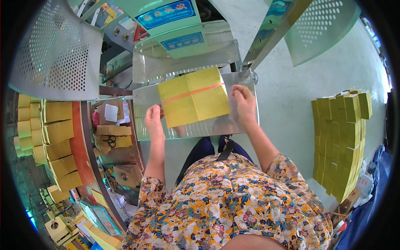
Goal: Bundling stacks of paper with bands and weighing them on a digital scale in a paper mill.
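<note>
A smooth, pale grey floor extended beneath a shiny silver metal surface; a long, red-topped surface ran along the left side.

At top centre, a blue label bore light characters on a pale green machine panel; a similar label appeared below. Lower left, a teal-bordered sheet bore red print.

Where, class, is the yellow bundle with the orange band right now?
In the head view, the yellow bundle is just above centre, over the metal table, between the left hand and the right hand.
</note>
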Motion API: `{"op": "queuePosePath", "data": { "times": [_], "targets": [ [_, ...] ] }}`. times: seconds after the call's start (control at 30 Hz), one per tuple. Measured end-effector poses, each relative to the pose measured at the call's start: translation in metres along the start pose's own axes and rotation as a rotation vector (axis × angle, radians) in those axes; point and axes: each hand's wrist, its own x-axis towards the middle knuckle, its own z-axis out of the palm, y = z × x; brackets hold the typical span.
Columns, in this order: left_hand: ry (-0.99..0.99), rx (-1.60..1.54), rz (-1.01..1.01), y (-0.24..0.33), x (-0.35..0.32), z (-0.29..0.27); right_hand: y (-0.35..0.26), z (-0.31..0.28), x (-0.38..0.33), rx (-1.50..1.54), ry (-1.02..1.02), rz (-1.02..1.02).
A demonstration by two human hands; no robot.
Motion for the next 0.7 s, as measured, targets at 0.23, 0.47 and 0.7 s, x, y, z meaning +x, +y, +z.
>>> {"op": "queuePosePath", "data": {
  "times": [0.23, 0.47, 0.7],
  "targets": [
    [-0.126, -0.210, 0.030, 0.000, 0.010, 0.005, -0.034, 0.014, 0.015, -0.177, -0.207, -0.002],
    [-0.165, -0.173, -0.002, -0.007, 0.018, -0.001, -0.035, 0.018, 0.018, -0.470, -0.178, -0.217],
    [-0.212, -0.080, 0.055, 0.004, 0.022, -0.002, -0.044, 0.018, 0.026, -0.762, -0.298, -0.599]
  ]
}}
